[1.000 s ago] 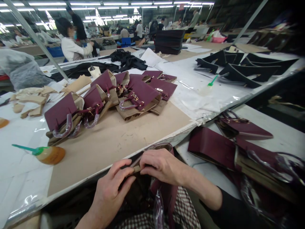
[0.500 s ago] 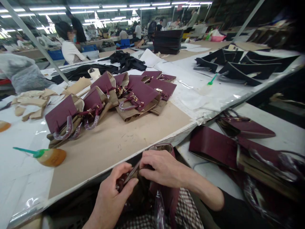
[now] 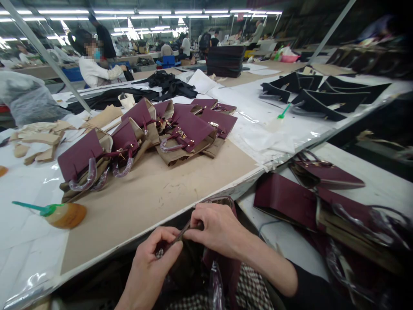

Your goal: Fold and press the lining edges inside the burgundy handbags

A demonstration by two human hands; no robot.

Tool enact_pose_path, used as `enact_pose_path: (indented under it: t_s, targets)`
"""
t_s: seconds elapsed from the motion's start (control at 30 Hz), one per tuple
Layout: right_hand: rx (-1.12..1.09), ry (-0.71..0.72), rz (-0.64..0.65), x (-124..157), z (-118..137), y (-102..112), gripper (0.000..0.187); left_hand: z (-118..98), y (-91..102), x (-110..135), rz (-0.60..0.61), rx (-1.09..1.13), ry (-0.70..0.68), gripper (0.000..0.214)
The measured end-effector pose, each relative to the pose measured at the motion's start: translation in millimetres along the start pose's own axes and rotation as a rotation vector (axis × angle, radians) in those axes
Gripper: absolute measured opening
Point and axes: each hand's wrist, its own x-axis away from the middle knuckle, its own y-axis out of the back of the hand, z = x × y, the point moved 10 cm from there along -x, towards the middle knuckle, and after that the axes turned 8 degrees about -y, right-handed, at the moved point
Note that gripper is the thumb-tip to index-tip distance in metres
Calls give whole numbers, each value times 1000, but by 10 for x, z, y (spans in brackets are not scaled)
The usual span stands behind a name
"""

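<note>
A maroon handbag [image 3: 226,267] rests on my lap below the table edge, its plastic-wrapped handle hanging down. My left hand [image 3: 151,267] is closed on the bag's top edge, thumb and fingers pinching it. My right hand [image 3: 216,228] is closed too, pinching the same edge just to the right, fingers curled over it. The inside of the bag between my hands is dark and hard to make out.
Several maroon handbags [image 3: 142,131] lie on the brown board [image 3: 161,189] ahead. A glue bottle with a green nozzle [image 3: 54,213] lies at left. More maroon bags [image 3: 309,198] sit on the lower bench at right. Black pieces [image 3: 325,94] and another person [image 3: 97,64] are farther back.
My left hand has slid down and closer to me along the bag's edge. My right hand has kept its pinch. The bag's edge has tilted.
</note>
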Motion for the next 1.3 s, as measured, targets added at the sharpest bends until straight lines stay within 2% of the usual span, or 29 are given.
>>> enact_pose_path:
  t_s: [0.13,0.23,0.3,0.5,0.6,0.77,0.87,1.03,1.2,1.3]
  targets:
    - [98,42,-10,24,23,98,32,-23,-10,-10,-8,-40,-72,26]
    - [154,169,75,77,54,186,23,-81,59,-48,-27,-72,-119,28]
    - [159,244,83,112,43,293,18,-131,137,-85,-29,-97,-134,30]
    - [70,304,-76,82,-66,493,16,-189,304,-151,30,-113,-108,33]
    - [-80,295,-124,30,-128,491,14,-134,337,-136,31,-85,-75,34]
    - [-323,229,24,-70,-247,316,8,-11,351,-94,42,-28,-30,34]
    - [-376,148,2,-115,-334,291,9,14,381,-87,24,-34,-14,34]
    - [-350,53,-76,-142,-420,257,11,0,368,-99,22,-48,4,35]
    - [-207,-41,-131,-135,-411,224,12,33,406,-132,-2,-55,32,36]
    - [-150,-71,-128,-161,-373,180,14,-11,401,-191,74,-196,0,24]
